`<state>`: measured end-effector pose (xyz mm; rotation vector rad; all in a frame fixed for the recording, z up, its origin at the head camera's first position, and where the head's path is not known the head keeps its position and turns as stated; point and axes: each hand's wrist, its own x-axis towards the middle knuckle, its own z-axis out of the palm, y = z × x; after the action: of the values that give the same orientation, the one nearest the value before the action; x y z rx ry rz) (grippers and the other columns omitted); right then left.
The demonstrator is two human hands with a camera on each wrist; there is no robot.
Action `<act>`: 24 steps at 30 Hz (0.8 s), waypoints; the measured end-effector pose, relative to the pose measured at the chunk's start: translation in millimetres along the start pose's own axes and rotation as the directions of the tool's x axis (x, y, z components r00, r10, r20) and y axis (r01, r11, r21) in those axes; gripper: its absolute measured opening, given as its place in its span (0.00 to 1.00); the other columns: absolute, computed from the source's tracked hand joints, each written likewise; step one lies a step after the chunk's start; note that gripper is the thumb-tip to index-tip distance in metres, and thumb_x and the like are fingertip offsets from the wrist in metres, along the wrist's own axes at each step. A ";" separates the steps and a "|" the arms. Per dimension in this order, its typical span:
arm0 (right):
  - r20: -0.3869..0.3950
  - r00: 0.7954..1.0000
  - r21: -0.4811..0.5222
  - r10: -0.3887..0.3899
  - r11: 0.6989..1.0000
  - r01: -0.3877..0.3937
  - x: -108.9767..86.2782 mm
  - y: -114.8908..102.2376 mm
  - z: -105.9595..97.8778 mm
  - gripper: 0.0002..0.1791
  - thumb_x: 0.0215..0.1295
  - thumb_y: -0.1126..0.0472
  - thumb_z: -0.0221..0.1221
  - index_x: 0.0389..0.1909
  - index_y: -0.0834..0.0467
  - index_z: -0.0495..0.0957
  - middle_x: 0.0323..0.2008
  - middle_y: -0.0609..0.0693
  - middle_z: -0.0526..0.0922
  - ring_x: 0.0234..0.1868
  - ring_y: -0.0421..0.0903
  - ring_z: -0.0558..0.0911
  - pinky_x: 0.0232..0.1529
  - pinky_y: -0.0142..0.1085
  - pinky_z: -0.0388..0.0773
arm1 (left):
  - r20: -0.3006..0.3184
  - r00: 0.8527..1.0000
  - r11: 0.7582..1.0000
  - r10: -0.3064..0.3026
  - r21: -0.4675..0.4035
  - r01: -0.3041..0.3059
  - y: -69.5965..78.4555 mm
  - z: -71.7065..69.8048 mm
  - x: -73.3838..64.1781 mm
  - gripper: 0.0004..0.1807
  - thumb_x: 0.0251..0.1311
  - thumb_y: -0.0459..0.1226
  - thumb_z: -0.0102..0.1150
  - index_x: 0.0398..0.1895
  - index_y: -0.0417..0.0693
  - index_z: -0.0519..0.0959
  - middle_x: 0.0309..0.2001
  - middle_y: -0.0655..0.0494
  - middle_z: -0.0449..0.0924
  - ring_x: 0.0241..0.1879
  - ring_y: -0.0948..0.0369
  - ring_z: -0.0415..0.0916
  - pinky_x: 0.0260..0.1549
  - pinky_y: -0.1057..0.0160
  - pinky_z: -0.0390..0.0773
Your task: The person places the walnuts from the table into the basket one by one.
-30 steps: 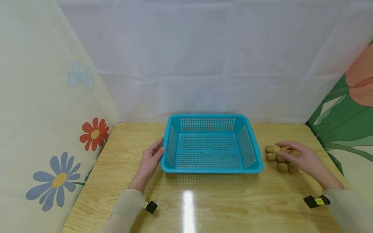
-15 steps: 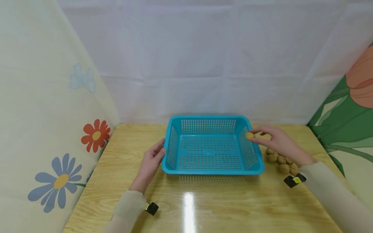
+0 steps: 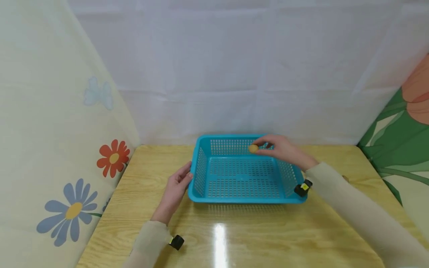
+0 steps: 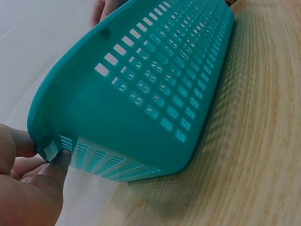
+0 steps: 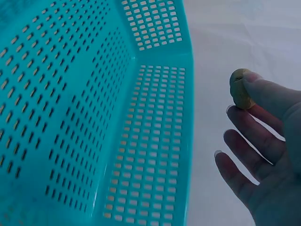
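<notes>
A blue plastic basket point(image 3: 246, 199) with slotted walls and floor stands on the wooden table. At its left end, my left hand point(image 3: 173, 191) pinches the rim, thumb against the outer wall, as the left wrist view shows of the basket corner point(image 4: 94, 113). Over the back right part of the basket, my right hand point(image 3: 281, 150) holds a small tan walnut point(image 3: 253, 148) between thumb and fingertips. Seen from the right wrist, the walnut point(image 5: 241, 88) is lumpy and creased, and the other fingers spread loosely below it. The basket floor holds nothing.
Right of the basket, the pile of walnuts is nearly all hidden behind the right sleeve; a bit of one walnut point(image 3: 345, 178) peeks out. A white cloth point(image 3: 201, 74) hangs behind the wooden table point(image 3: 261, 238), and flowered cloths flank both sides.
My right hand has picked a walnut from the pile and carried it left, across the basket's right rim to above the basket. My left hand keeps its place at the left rim.
</notes>
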<state>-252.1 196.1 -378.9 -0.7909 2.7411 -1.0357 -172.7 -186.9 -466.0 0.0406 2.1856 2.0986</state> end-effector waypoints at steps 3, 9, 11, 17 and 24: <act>0.024 0.999 0.047 -0.031 0.998 0.029 19.9 -2.1 12.3 0.22 0.71 0.54 0.67 0.62 0.57 0.82 0.56 0.53 0.86 0.57 0.55 0.82 0.57 0.51 0.80 | -0.004 1.000 1.000 0.008 -0.002 -0.008 -0.3 -0.4 0.8 0.29 0.81 0.35 0.48 0.81 0.42 0.60 0.76 0.42 0.67 0.72 0.48 0.68 0.62 0.61 0.78; 0.056 0.998 0.076 -0.032 0.997 0.027 55.2 -0.7 42.9 0.22 0.72 0.55 0.67 0.63 0.58 0.82 0.54 0.53 0.86 0.52 0.50 0.83 0.51 0.48 0.82 | -0.001 1.000 1.000 0.011 -0.019 -0.011 -2.9 -0.4 1.1 0.28 0.81 0.34 0.49 0.80 0.41 0.61 0.76 0.42 0.66 0.73 0.48 0.68 0.62 0.61 0.78; 0.074 0.997 0.075 -0.013 0.997 0.007 64.7 0.7 56.3 0.22 0.72 0.55 0.67 0.63 0.58 0.82 0.53 0.52 0.86 0.51 0.49 0.82 0.49 0.46 0.82 | 0.003 1.000 1.000 0.003 -0.021 -0.002 -4.2 -0.2 0.5 0.28 0.81 0.34 0.49 0.80 0.41 0.61 0.76 0.43 0.67 0.73 0.50 0.68 0.63 0.61 0.77; 0.151 0.988 0.053 0.028 0.998 -0.036 87.6 0.1 96.8 0.20 0.71 0.54 0.68 0.60 0.57 0.83 0.53 0.52 0.86 0.51 0.48 0.84 0.50 0.43 0.83 | 0.013 1.000 1.000 -0.004 -0.012 0.004 -5.4 -0.6 -1.0 0.29 0.81 0.36 0.49 0.81 0.42 0.61 0.77 0.43 0.65 0.74 0.50 0.66 0.64 0.59 0.75; 0.184 0.983 0.037 -0.008 0.999 0.001 110.0 1.6 134.6 0.17 0.70 0.58 0.68 0.55 0.60 0.84 0.50 0.52 0.87 0.53 0.50 0.84 0.55 0.43 0.83 | 0.004 1.000 1.000 0.008 -0.025 -0.008 -5.1 -0.3 -0.8 0.29 0.81 0.37 0.50 0.81 0.43 0.62 0.77 0.45 0.66 0.74 0.50 0.67 0.64 0.60 0.76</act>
<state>-310.4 62.6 -473.6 -0.8430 2.5591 -0.9585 -171.6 -187.5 -471.1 0.0521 2.1600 2.1280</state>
